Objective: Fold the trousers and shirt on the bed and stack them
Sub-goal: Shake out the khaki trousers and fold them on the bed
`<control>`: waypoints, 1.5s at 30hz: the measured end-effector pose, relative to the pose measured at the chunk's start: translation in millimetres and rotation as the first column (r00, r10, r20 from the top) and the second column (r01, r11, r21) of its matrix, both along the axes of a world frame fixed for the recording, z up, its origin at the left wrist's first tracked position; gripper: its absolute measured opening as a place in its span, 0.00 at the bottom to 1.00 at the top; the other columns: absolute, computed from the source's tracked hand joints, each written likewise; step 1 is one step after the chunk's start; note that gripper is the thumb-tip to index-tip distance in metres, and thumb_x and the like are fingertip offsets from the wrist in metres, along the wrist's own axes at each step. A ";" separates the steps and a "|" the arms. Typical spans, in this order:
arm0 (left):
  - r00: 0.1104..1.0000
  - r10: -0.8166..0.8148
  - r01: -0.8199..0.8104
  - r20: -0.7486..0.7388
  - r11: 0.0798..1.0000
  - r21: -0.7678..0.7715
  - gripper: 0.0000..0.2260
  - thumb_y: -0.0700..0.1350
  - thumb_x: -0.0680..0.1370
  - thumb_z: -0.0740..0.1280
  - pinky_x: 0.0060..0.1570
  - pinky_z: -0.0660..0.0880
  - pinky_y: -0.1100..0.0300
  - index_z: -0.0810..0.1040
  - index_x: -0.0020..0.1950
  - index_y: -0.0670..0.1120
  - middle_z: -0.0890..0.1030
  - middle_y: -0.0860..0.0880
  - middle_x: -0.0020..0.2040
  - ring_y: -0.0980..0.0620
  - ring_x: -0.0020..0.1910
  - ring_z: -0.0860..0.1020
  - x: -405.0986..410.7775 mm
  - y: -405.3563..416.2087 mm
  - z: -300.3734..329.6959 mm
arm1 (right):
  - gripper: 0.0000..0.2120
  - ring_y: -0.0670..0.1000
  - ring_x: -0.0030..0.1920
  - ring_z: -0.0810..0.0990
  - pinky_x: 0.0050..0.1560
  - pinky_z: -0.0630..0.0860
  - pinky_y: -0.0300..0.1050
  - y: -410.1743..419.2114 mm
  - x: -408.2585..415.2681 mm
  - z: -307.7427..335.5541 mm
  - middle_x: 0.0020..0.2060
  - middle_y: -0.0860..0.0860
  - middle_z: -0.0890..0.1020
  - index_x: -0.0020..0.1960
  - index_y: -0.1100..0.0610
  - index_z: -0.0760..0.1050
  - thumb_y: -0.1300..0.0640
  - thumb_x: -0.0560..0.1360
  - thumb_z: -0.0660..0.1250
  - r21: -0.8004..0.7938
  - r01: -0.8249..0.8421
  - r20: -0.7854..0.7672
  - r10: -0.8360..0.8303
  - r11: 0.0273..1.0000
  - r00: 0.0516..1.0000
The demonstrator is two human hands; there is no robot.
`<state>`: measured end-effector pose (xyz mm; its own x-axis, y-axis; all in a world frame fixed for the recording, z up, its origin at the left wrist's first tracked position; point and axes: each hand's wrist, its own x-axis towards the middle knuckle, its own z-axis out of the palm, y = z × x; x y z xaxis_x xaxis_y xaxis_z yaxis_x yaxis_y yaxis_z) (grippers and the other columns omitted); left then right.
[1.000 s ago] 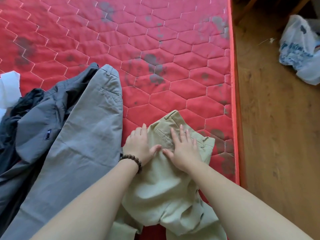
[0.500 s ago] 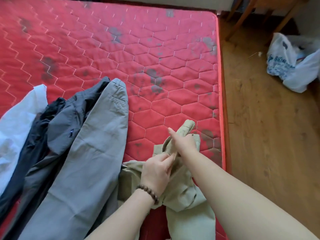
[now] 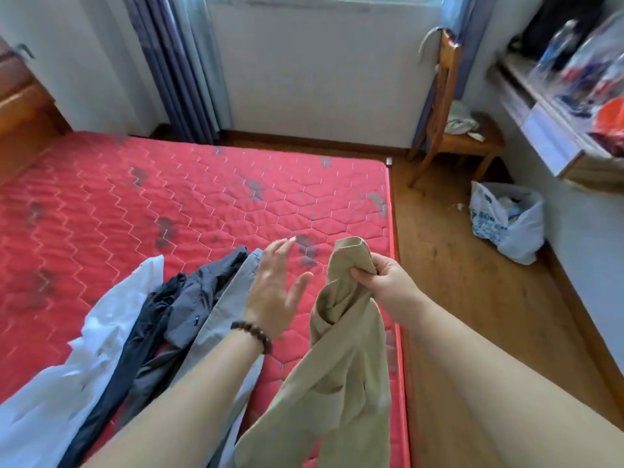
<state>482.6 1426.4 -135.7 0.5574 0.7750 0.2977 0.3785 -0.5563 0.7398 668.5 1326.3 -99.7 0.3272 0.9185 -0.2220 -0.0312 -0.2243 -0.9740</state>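
Above the red mattress (image 3: 202,197), my right hand (image 3: 385,282) grips beige trousers (image 3: 341,359); my left hand (image 3: 273,292) hovers, fingers spread.

Soft daylight is filling the room, and the edges are smearing.

Light is coming in from the window (image 3: 381,0) at the far wall, washing the white wall (image 3: 320,72) pale and leaving only faint shadows on the red mattress (image 3: 169,197). Motion blur is streaking the shelf clutter (image 3: 580,62) at upper right, and the wide lens is bending the curtain (image 3: 179,69) and floor (image 3: 472,298) lines outward.
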 end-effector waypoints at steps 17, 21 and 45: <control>0.913 -0.333 0.318 0.234 0.943 0.100 0.16 0.42 0.71 0.75 0.30 0.66 0.69 0.68 0.32 0.47 0.70 0.60 0.26 0.62 0.26 0.67 26.9 8.6 361.2 | 0.07 0.57 0.45 0.79 0.57 0.76 0.58 -14.8 -7.0 349.2 0.45 0.62 0.81 0.52 0.68 0.79 0.67 0.77 0.63 0.431 -0.034 0.552 -0.234 0.902 0.801; 0.969 -0.236 0.214 0.067 0.946 0.242 0.10 0.51 0.67 0.77 0.29 0.69 0.77 0.77 0.40 0.55 0.78 0.64 0.36 0.68 0.34 0.77 7.0 9.8 421.6 | 0.09 0.59 0.47 0.79 0.53 0.75 0.53 -6.6 -1.8 419.6 0.48 0.66 0.81 0.51 0.68 0.78 0.64 0.77 0.63 0.626 0.096 0.548 -0.524 0.774 0.652; 0.658 0.113 0.062 0.744 0.977 -0.204 0.03 0.42 0.76 0.70 0.40 0.80 0.60 0.84 0.44 0.46 0.85 0.47 0.42 0.49 0.43 0.83 -122.0 72.7 405.3 | 0.03 0.44 0.38 0.81 0.41 0.78 0.38 -35.3 70.5 429.9 0.40 0.51 0.82 0.46 0.54 0.78 0.55 0.77 0.68 0.670 0.200 0.318 -0.519 0.715 0.793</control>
<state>360.6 1499.1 269.6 0.1918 0.8741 0.4462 -0.3403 -0.3672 0.8656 739.0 1290.9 330.2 0.5710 0.5908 0.5700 0.4905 0.3112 -0.8140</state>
